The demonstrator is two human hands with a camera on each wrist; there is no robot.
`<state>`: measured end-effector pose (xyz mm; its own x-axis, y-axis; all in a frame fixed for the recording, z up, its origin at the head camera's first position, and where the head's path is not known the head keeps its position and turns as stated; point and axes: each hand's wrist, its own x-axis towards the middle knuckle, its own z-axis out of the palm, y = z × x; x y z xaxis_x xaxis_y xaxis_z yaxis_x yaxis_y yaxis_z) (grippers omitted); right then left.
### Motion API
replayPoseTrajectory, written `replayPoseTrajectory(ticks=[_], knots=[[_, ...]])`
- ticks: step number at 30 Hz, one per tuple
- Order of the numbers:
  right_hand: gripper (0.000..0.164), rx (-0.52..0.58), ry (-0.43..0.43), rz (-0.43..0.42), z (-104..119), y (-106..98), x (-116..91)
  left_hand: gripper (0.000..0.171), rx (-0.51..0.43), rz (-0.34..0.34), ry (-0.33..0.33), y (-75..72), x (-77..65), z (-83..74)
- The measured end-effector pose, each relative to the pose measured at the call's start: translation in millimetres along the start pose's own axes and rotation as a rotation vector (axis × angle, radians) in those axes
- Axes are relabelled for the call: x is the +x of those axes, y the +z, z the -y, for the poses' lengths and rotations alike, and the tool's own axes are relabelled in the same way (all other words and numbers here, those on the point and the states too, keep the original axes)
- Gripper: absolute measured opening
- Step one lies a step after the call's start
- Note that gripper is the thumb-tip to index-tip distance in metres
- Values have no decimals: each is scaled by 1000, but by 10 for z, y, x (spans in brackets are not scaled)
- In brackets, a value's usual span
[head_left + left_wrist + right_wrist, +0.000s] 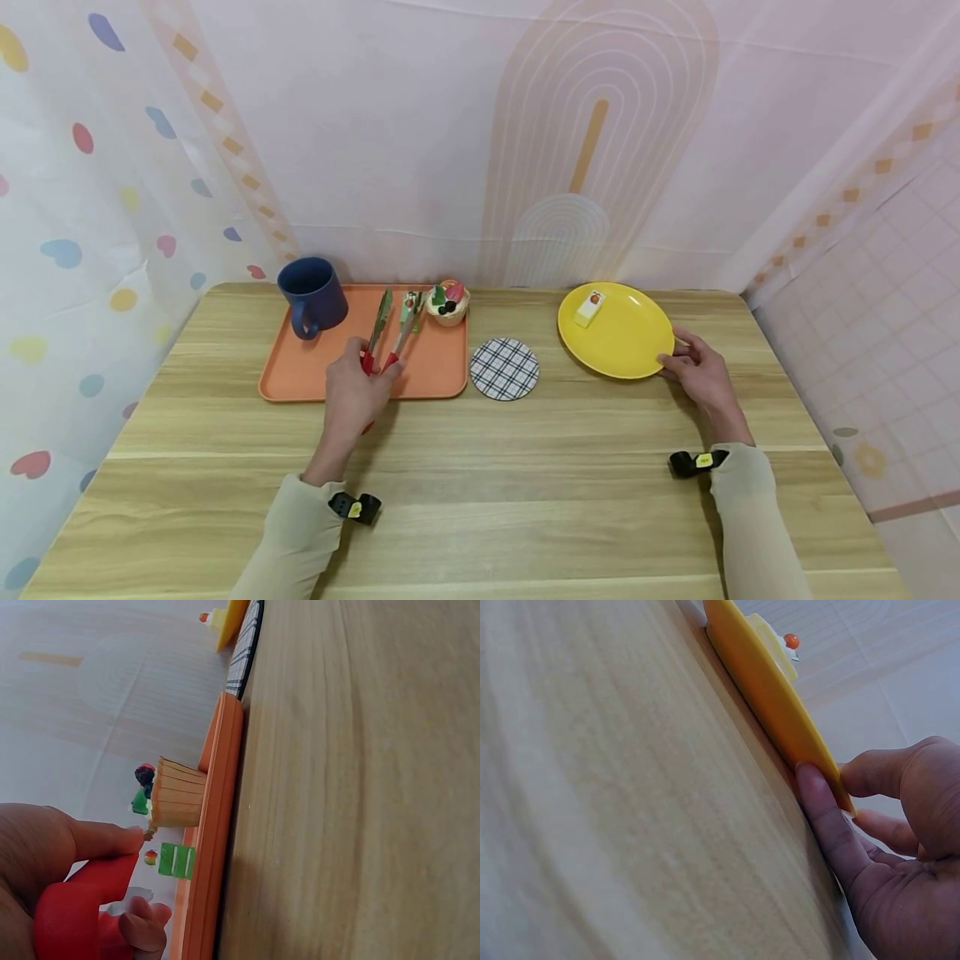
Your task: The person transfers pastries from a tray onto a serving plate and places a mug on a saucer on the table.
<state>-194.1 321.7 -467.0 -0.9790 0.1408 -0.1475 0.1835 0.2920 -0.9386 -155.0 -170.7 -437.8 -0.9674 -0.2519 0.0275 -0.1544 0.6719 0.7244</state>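
My left hand [356, 387] grips a pair of red-handled tongs [381, 323] over the orange tray [300, 375]. The arms of the tongs stand apart. A small green cake slice [408, 305], green also in the left wrist view [177, 860], lies on the tray near the tips. Right of it sits a fruit-topped cupcake [448, 305], whose pleated case shows from the side [178, 793]. At the right, my right hand [699, 372] pinches the rim of a yellow plate [622, 350] between thumb and fingers. A pale yellow cake slice [589, 308] rests on that plate.
A dark blue mug [318, 296] stands at the tray's back left corner. Between tray and plate lies a round checked coaster [505, 369]. A patterned cloth [405, 150] hangs behind the wooden table [525, 500], close to the back edge.
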Motion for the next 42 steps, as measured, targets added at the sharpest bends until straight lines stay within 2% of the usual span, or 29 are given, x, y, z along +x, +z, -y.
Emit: replayPoseTrajectory(ticks=[21, 31, 42], knots=[[67, -17, 3, 1, 6, 0, -6, 48, 59, 50, -11, 43, 56, 20], [67, -12, -1, 7, 6, 3, -18, 47, 103, 119, -55, 9, 96, -12], [69, 1, 25, -13, 3, 16, 5, 40, 85, 116, -32, -31, 108, -6]])
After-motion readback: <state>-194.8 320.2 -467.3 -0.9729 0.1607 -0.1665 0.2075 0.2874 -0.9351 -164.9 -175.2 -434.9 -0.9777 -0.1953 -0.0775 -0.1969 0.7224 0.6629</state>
